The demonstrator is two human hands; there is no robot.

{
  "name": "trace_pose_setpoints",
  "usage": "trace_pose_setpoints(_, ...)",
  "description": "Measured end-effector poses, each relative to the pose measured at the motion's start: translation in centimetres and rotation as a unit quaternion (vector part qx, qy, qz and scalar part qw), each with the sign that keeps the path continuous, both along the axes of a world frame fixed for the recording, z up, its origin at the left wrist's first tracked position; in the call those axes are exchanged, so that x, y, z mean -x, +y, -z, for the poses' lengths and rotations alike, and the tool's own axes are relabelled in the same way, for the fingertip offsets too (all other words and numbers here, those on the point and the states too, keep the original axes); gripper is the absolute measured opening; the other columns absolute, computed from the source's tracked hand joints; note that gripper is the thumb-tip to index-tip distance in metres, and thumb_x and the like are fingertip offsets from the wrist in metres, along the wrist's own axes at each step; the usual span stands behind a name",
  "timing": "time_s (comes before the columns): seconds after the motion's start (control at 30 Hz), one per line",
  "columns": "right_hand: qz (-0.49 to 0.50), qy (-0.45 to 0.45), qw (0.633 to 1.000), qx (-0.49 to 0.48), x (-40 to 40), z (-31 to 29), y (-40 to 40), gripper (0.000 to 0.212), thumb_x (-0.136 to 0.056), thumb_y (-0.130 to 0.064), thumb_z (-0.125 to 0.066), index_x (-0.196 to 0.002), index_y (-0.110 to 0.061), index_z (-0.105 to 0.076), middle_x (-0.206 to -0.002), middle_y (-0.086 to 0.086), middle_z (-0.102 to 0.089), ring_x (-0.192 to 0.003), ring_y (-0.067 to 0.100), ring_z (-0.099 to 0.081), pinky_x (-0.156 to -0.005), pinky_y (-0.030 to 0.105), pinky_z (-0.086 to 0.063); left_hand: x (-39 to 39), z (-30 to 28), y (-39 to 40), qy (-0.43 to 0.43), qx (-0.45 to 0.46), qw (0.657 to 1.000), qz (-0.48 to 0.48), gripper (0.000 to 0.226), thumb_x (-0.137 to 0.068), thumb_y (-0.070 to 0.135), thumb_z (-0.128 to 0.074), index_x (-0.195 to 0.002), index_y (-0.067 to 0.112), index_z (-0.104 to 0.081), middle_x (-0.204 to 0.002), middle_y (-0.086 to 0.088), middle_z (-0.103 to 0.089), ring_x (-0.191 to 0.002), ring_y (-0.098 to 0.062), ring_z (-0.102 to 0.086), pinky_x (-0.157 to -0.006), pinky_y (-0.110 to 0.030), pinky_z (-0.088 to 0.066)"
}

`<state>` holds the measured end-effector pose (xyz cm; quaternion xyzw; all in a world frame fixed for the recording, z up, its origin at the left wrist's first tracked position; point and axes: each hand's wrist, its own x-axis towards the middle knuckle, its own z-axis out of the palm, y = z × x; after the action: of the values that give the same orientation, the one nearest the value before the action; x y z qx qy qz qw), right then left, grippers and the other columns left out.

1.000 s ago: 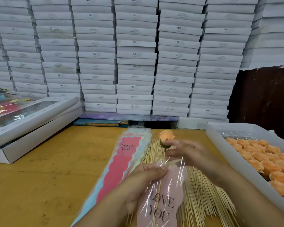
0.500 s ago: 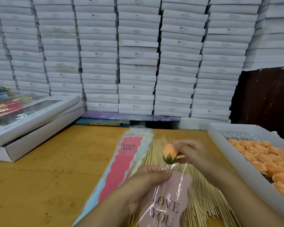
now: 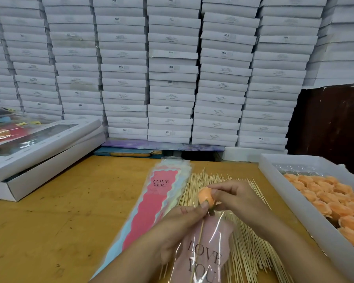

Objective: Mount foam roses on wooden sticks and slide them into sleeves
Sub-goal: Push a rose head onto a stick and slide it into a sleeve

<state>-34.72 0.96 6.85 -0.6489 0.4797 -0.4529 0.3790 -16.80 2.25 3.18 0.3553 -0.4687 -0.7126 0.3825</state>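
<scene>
- Head view, the only one: a yellow-brown table (image 3: 49, 231) ran across the near ground, with stacked white boxes (image 3: 172, 68) walling off the far side.
- Right hand (image 3: 239, 198) sat right of centre, fingers curled round an orange foam rose (image 3: 205, 196) — fingertips on its right side and top.
- The rose was mounted on a wooden stick (image 3: 199, 240); the stick ran down and toward the near edge, inside a clear sleeve (image 3: 204, 256) with a pink panel printed "LOVE YOU".
- Left hand (image 3: 178, 227) held the sleeve's open mouth, thumb and fingertips pinching the film just below the rose's green base; the rose head itself sat just above the mouth, not inside.
- Under both hands lay a spread pile of bare sticks (image 3: 249, 248), fanned from far to near.
- Left of the sticks, a stack of empty sleeves (image 3: 151, 209) — pink, pale blue, scalloped edges — lay lengthwise, touching the pile.
- At right, a white tray (image 3: 294, 203) held many loose orange roses (image 3: 335, 201), well apart from the hands.
- At far left, two flat window boxes (image 3: 39, 146) were stacked on the table.
</scene>
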Motion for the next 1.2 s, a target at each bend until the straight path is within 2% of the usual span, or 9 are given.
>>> trace_pose_setpoints(0.13,-0.023,0.044,0.998,-0.029,0.1,0.3,0.0,0.036,-0.099,-0.036,-0.055,-0.088,-0.011,-0.079,-0.096,0.002,-0.077,-0.094,0.014,-0.071,-0.087,0.024,-0.055,-0.3,-0.2,-0.2,-0.005,-0.019,0.999,-0.025,0.052,-0.083,0.043,-0.077,-0.109,-0.002,-0.072,-0.114,-0.026,-0.071,-0.101,-0.036,-0.067,-0.101,-0.048,-0.051)
trace_pose_setpoints(0.23,-0.046,0.069,0.995,-0.061,0.2,0.6,0.1,0.066,-0.091,-0.062,-0.051,-0.101,0.0,-0.072,-0.108,0.008,-0.074,-0.104,0.015,-0.068,-0.095,0.024,-0.049,-0.3,0.0,-0.6,-0.014,-0.01,0.999,-0.038,0.045,-0.083,0.041,-0.075,-0.104,0.002,-0.075,-0.107,-0.023,-0.072,-0.098,-0.033,-0.067,-0.091,-0.04,-0.056)
trace_pose_setpoints(0.3,-0.054,0.071,0.993,-0.083,0.2,0.5,0.3,0.063,-0.083,-0.071,-0.051,-0.109,-0.019,-0.075,-0.115,-0.014,-0.071,-0.11,-0.003,-0.062,-0.097,0.022,-0.043,-0.2,0.3,-0.8,-0.005,-0.008,0.999,-0.034,0.039,-0.082,0.038,-0.075,-0.099,0.004,-0.076,-0.098,-0.022,-0.072,-0.085,-0.029,-0.068,-0.081,-0.036,-0.058)
trace_pose_setpoints(0.43,-0.056,0.064,0.991,-0.106,0.2,-0.2,0.4,0.038,-0.087,-0.062,-0.052,-0.098,-0.036,-0.078,-0.126,-0.03,-0.058,-0.117,-0.009,-0.051,-0.095,0.021,-0.042,-0.2,0.5,-0.8,-0.014,-0.017,0.999,-0.045,0.041,-0.09,0.041,-0.068,-0.104,0.004,-0.076,-0.109,-0.025,-0.071,-0.097,-0.033,-0.065,-0.107,-0.049,-0.045)
trace_pose_setpoints(0.57,-0.074,0.059,0.989,-0.109,0.4,-0.6,0.6,0.035,-0.081,-0.063,-0.056,-0.091,-0.038,-0.078,-0.119,-0.041,-0.053,-0.114,-0.015,-0.049,-0.088,0.018,-0.043,0.1,0.3,-0.9,-0.061,0.013,0.996,-0.064,0.041,-0.099,0.046,-0.051,-0.096,0.01,-0.071,-0.092,-0.008,-0.077,-0.079,-0.013,-0.073,-0.074,-0.021,-0.055)
trace_pose_setpoints(0.93,-0.063,0.101,0.987,-0.109,0.5,-0.9,0.6,0.037,-0.09,-0.058,-0.058,-0.084,-0.028,-0.078,-0.11,-0.037,-0.062,-0.118,-0.007,-0.05,-0.11,0.039,-0.041,-0.1,-0.1,-1.4,-0.084,-0.012,0.991,-0.099,0.045,-0.107,0.043,-0.037,-0.113,0.013,-0.071,-0.103,-0.013,-0.077,-0.095,-0.027,-0.075,-0.073,-0.032,-0.06)
trace_pose_setpoints(1.03,-0.082,0.105,0.985,-0.113,0.6,-0.7,0.5,0.046,-0.087,-0.064,-0.056,-0.078,-0.023,-0.075,-0.103,-0.042,-0.063,-0.119,-0.01,-0.047,-0.104,0.031,-0.041,0.0,-0.2,-1.2,-0.075,-0.009,0.992,-0.096,0.045,-0.106,0.044,-0.037,-0.118,0.012,-0.067,-0.103,-0.013,-0.077,-0.1,-0.027,-0.074,-0.091,-0.037,-0.058)
trace_pose_setpoints(1.13,-0.116,0.111,0.978,-0.131,0.4,-0.3,0.8,0.049,-0.082,-0.071,-0.058,-0.079,-0.025,-0.076,-0.112,-0.039,-0.064,-0.117,-0.01,-0.052,-0.102,0.029,-0.04,0.0,0.3,-1.3,-0.071,-0.017,0.994,-0.084,0.043,-0.105,0.047,-0.041,-0.11,0.016,-0.071,-0.095,-0.01,-0.079,-0.075,-0.018,-0.076,-0.057,-0.021,-0.056)
trace_pose_setpoints(1.2,-0.078,0.066,0.989,-0.109,0.4,0.0,0.7,0.039,-0.081,-0.066,-0.062,-0.094,-0.032,-0.078,-0.12,-0.03,-0.065,-0.113,-0.006,-0.059,-0.099,0.027,-0.047,-0.1,0.3,-1.4,-0.052,-0.034,0.995,-0.084,0.041,-0.105,0.045,-0.042,-0.107,0.016,-0.071,-0.099,-0.016,-0.077,-0.074,-0.025,-0.074,-0.057,-0.027,-0.056)
